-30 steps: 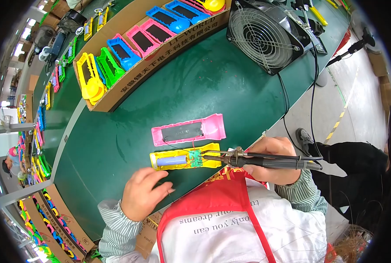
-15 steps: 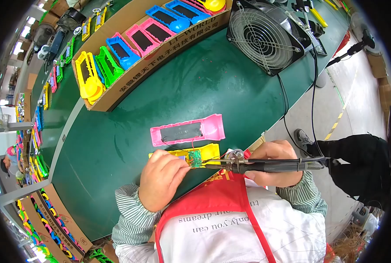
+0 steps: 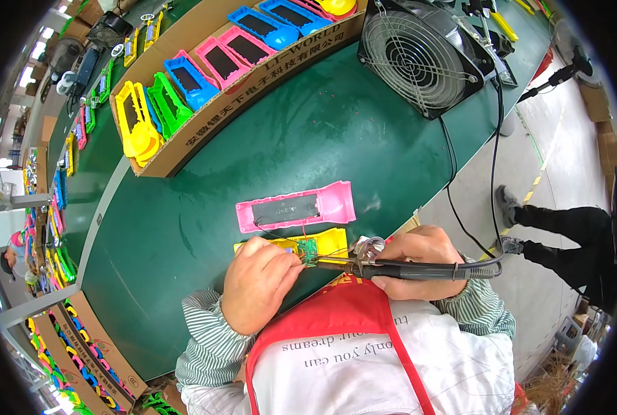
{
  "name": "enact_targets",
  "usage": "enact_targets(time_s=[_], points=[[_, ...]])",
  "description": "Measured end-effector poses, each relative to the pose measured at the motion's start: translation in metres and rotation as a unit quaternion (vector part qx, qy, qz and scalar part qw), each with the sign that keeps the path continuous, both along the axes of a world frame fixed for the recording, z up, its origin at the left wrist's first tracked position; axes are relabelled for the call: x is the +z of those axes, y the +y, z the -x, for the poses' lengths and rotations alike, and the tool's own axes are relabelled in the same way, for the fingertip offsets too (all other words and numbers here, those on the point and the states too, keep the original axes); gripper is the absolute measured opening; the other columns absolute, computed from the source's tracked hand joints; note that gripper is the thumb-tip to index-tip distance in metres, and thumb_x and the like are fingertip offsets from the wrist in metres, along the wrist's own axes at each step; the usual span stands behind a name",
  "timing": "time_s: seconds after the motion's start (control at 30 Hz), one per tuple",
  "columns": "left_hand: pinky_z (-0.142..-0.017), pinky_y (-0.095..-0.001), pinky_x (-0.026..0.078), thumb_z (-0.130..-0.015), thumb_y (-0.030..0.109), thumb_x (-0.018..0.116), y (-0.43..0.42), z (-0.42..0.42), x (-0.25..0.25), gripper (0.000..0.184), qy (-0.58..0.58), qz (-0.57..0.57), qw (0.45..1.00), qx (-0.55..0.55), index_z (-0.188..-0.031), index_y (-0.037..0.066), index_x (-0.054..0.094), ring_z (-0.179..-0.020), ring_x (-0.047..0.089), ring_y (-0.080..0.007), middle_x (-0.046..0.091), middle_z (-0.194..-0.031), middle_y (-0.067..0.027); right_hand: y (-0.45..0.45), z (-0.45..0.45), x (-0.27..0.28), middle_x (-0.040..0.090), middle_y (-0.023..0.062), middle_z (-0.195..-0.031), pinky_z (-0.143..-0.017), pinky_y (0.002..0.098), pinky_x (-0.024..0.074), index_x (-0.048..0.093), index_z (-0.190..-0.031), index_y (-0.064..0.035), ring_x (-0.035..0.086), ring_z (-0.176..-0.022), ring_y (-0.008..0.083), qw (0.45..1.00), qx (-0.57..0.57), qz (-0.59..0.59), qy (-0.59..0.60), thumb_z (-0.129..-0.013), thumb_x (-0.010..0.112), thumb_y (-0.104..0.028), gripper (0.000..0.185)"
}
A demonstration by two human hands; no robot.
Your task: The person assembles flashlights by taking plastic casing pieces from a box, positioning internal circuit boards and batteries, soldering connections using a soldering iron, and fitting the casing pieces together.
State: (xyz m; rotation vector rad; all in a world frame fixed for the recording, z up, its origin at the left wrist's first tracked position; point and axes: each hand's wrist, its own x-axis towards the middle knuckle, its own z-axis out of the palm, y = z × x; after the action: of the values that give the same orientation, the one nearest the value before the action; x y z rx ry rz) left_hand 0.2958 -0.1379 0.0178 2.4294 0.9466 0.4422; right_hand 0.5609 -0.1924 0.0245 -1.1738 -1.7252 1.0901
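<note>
A yellow plastic shell (image 3: 334, 240) lies on the table in front of me, with a small green circuit board (image 3: 307, 250) and thin wires on it. Fingers together, my left hand (image 3: 258, 282) covers the shell's left end and grips around it, its fingertips beside the board. My right hand (image 3: 422, 252) is wrapped round the black handle of a soldering iron (image 3: 426, 270), whose tip reaches the board's lower right edge. Just beyond lies a pink plastic shell (image 3: 337, 200) with a dark panel, joined to the board by thin red and black wires.
A long cardboard box (image 3: 253, 86) of colourful shells stands at the far side. To its right is a black fan (image 3: 419, 59) with a wire guard. Black cables (image 3: 496, 152) hang past the table's right edge. Another person's legs (image 3: 564, 238) stand on the floor at right.
The soldering iron has shifted slightly left, its rear end dipping towards me. My left hand has barely moved. At right, the other person's legs have changed position.
</note>
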Motion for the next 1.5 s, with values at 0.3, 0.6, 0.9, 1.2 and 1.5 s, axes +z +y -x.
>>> enact_targets(time_s=[0.3, 0.6, 0.9, 1.2, 1.5], points=[[-0.067, -0.0360, 0.047, -0.071, 0.006, 0.075, 0.001, -0.002, 0.001, 0.013, 0.011, -0.003, 1.000, -0.008, -0.079, 0.005, 0.065, -0.074, 0.056, -0.0252, 0.062, -0.077, -0.0061, 0.001, 0.004, 0.001, 0.052, 0.0031, -0.053, -0.044, 0.0297, 0.0413, 0.057, -0.076, -0.0045, 0.054, -0.044, 0.0188, 0.998, -0.010, -0.058, -0.006, -0.069, 0.076, -0.002, 0.020], [-0.068, -0.0359, 0.048, -0.071, 0.006, 0.075, 0.002, -0.002, 0.003, 0.013, 0.017, 0.002, 1.000, -0.008, -0.080, 0.004, 0.066, -0.075, 0.057, -0.0251, 0.063, -0.077, -0.0063, 0.002, -0.007, 0.011, 0.060, 0.0079, -0.058, -0.046, 0.0306, 0.0452, 0.058, -0.079, -0.0023, 0.062, -0.050, 0.0216, 1.000, -0.012, -0.018, 0.018, -0.071, 0.076, -0.006, 0.020], [-0.070, -0.0373, 0.048, -0.072, 0.009, 0.075, 0.009, -0.003, 0.011, 0.016, 0.021, 0.039, 0.999, -0.008, -0.085, 0.004, 0.066, -0.078, 0.057, -0.0268, 0.063, -0.080, -0.0076, 0.018, -0.016, 0.013, 0.064, 0.0071, -0.062, -0.049, 0.0276, 0.0478, 0.060, -0.082, -0.0025, 0.063, -0.051, 0.0173, 0.994, -0.094, -0.041, -0.022, -0.072, 0.076, -0.011, 0.021], [-0.078, -0.0374, 0.045, -0.073, 0.014, 0.076, 0.077, 0.007, -0.005, 0.025, 0.089, 0.013, 0.996, 0.022, -0.092, 0.002, 0.063, -0.089, 0.053, -0.0289, 0.057, -0.092, -0.0109, 0.035, -0.011, 0.003, 0.066, 0.0058, -0.069, -0.055, 0.0252, 0.0495, 0.062, -0.084, -0.0023, 0.063, -0.058, 0.0116, 0.984, -0.178, -0.014, 0.009, -0.075, 0.075, -0.013, 0.019], [-0.074, -0.0418, 0.052, -0.076, 0.015, 0.069, 0.039, 0.036, 0.007, 0.025, 0.071, -0.220, 0.966, -0.117, -0.097, 0.006, 0.057, -0.093, 0.061, -0.0337, 0.063, -0.104, -0.0142, 0.036, -0.017, 0.007, 0.066, 0.0048, -0.070, -0.056, 0.0246, 0.0490, 0.062, -0.084, -0.0020, 0.062, -0.058, 0.0108, 0.977, -0.212, 0.001, 0.008, -0.074, 0.076, -0.011, 0.019]])
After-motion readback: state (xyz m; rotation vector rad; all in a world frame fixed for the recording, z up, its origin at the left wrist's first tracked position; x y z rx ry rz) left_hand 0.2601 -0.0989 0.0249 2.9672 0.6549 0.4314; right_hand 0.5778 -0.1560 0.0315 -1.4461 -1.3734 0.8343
